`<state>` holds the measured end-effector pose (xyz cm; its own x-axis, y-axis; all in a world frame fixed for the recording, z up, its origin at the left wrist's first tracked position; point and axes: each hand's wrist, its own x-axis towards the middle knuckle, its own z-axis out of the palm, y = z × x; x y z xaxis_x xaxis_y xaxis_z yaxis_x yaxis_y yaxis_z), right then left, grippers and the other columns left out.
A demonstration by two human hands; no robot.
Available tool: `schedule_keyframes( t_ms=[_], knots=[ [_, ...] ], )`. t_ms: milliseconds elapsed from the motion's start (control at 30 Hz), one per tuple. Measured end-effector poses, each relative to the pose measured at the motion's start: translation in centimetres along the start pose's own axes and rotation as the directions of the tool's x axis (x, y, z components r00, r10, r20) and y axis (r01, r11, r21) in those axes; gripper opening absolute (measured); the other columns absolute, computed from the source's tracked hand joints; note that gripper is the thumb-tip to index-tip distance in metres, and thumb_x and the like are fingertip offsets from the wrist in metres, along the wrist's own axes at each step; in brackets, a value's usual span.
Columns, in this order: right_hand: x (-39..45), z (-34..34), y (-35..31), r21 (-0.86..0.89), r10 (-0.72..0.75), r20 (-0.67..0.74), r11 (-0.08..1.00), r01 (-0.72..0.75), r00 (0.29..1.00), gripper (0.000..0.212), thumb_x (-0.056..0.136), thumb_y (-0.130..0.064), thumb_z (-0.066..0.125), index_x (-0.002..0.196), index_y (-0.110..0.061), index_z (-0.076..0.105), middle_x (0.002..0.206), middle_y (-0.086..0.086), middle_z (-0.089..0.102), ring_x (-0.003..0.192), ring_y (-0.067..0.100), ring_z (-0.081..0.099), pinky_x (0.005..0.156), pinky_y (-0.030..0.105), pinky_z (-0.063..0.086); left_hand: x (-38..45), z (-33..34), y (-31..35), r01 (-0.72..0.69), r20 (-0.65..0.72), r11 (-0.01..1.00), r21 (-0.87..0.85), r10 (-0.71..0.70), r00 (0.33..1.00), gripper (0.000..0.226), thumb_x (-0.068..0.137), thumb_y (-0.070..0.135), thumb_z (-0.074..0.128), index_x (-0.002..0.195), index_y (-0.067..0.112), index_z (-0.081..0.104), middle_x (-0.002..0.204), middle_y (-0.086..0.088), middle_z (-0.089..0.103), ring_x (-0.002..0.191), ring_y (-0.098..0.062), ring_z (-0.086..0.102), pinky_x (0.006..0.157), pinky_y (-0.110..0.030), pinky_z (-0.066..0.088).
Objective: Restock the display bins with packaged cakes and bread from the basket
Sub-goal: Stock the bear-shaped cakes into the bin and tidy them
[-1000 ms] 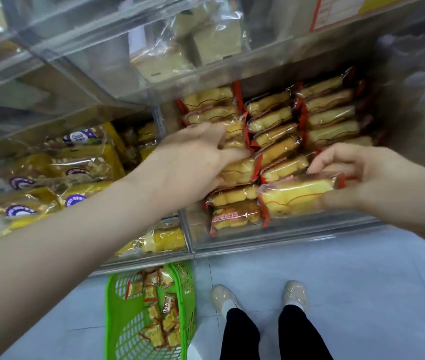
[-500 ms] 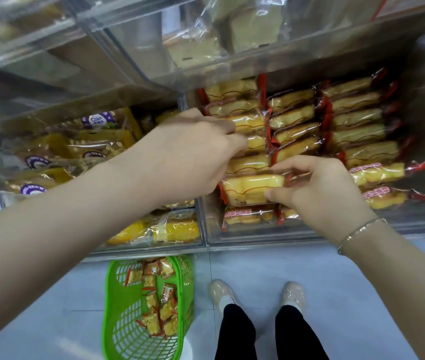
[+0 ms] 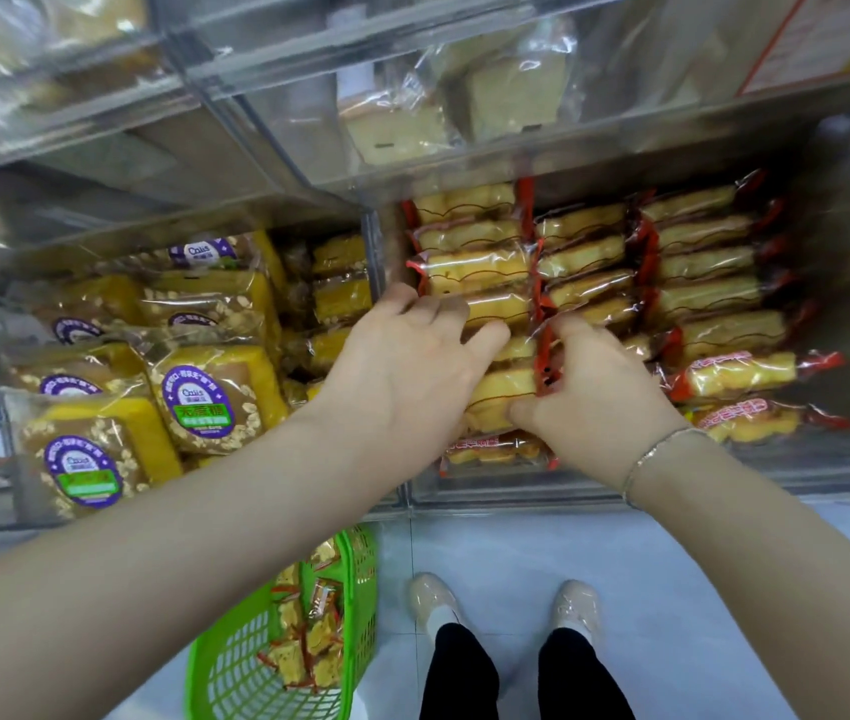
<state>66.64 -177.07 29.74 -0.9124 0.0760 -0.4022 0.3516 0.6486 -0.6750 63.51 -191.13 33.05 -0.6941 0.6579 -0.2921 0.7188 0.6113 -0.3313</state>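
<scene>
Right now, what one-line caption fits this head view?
Both hands, left hand and right hand, press a red-edged yellow cake packet into the clear display bin; green plastic basket below.

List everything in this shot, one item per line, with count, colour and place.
red-edged cake packs: too many to count, yellow in clear wrap, stacked in rows in the right bin
cake pack being placed: one, yellow, front left stack of that bin, between both hands
purple-label cakes: several, yellow-brown with oat topping, left bin
pale bread packs: at least two, cream, upper clear bin
display bins: clear plastic, two tiers
basket: one, green, on the floor, snack packs inside
floor: pale grey tiles
shoes: two, beige, below the bins
bracelet: one, silver, right wrist
left hand: on the stack, touching the pack
right hand: gripping the pack's red end
</scene>
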Motion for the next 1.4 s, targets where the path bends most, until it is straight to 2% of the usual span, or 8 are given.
schedule_keyframes(
  t_ms=[300,467,567,667,800,1000,1200,1400],
  knots=[
    [-0.3,-0.4,0.0,0.168,0.053,0.157,0.983,-0.080,0.986,0.036,0.077,-0.021,0.069,0.108,-0.019,0.050,0.092,-0.001,0.060,0.081,0.019,0.056,0.063,0.026,0.041,-1.5,0.3,1.2,0.074,0.026,0.997,-0.029,-0.073,0.997,0.069,0.080,0.041,0.069,0.138,0.019,0.036,0.118,-0.007,0.054,0.111,-0.028,0.052,0.109,-0.040,0.026],
    [-2.4,1.0,0.3,-0.228,-0.105,-0.102,0.970,0.079,0.989,0.021,0.089,-0.035,0.056,0.098,-0.020,0.043,0.093,-0.003,0.054,0.094,0.022,0.053,0.065,0.027,0.037,-2.5,0.3,1.6,0.081,-0.084,0.995,-0.055,-0.085,0.993,0.053,0.086,0.023,0.059,0.137,0.016,0.049,0.103,-0.008,0.059,0.097,-0.028,0.057,0.107,-0.044,0.034],
    [-2.5,0.3,-0.6,-0.103,-0.004,-0.017,0.995,0.002,1.000,0.042,0.087,-0.034,0.061,0.122,-0.020,0.043,0.101,-0.003,0.055,0.097,0.020,0.056,0.074,0.029,0.045,-2.7,0.3,1.6,0.074,-0.059,0.995,-0.070,-0.078,0.995,0.059,0.097,0.025,0.047,0.149,0.016,0.022,0.123,-0.010,0.047,0.117,-0.030,0.044,0.116,-0.046,0.011],
    [-3.7,-0.6,-2.5,-0.172,-0.164,-0.201,0.976,0.130,0.966,0.049,0.084,-0.030,0.061,0.130,-0.022,0.044,0.111,-0.001,0.054,0.099,0.019,0.054,0.077,0.032,0.046,-5.1,-0.5,0.1,0.051,-0.293,0.949,-0.311,-0.147,0.945,0.046,0.094,0.026,0.055,0.138,0.018,0.046,0.121,-0.006,0.056,0.114,-0.025,0.051,0.114,-0.042,0.021],
    [-6.9,1.9,-8.9,-0.143,-0.632,-0.265,0.773,0.618,0.728,0.021,0.085,-0.011,0.053,0.105,-0.013,0.061,0.090,-0.001,0.055,0.077,0.009,0.050,0.067,0.021,0.043,-14.2,2.9,-3.5,0.014,-0.495,0.615,-0.789,-0.648,0.579,0.017,0.094,0.011,0.053,0.105,0.010,0.066,0.096,-0.001,0.065,0.089,-0.016,0.059,0.081,-0.027,0.045],
    [-9.6,19.1,-12.4,0.092,-0.733,0.351,0.647,0.757,0.583,0.025,0.086,-0.015,0.042,0.093,-0.010,0.066,0.090,0.004,0.061,0.076,0.025,0.060,0.064,0.034,0.050,-29.6,21.2,-2.0,0.212,0.315,-0.334,-0.918,-0.942,-0.121,0.021,0.086,0.010,0.045,0.088,0.026,0.057,0.072,0.003,0.055,0.062,-0.015,0.050,0.060,-0.029,0.042],
    [-6.2,40.8,-4.4,-0.251,-0.118,0.821,0.804,0.539,0.558,0.038,0.089,-0.015,0.048,0.126,-0.020,0.054,0.130,0.011,0.052,0.119,0.028,0.052,0.095,0.034,0.045,-38.3,42.3,7.3,0.563,0.848,-0.732,-0.384,-0.521,-0.099,0.021,0.094,0.007,0.050,0.084,0.022,0.061,0.081,-0.020,0.066,0.080,-0.037,0.064,0.080,-0.051,0.053],
    [0.0,57.8,4.1,-0.542,0.082,0.751,0.644,0.540,0.655,0.047,0.089,-0.012,0.051,0.134,-0.006,0.038,0.131,0.021,0.049,0.117,0.033,0.054,0.091,0.036,0.045,-34.9,56.3,13.4,0.899,0.924,-0.337,-0.281,-0.350,0.158,0.036,0.091,0.018,0.055,0.127,0.019,0.058,0.123,-0.014,0.061,0.114,-0.030,0.057,0.089,-0.030,0.043]
  ],
)
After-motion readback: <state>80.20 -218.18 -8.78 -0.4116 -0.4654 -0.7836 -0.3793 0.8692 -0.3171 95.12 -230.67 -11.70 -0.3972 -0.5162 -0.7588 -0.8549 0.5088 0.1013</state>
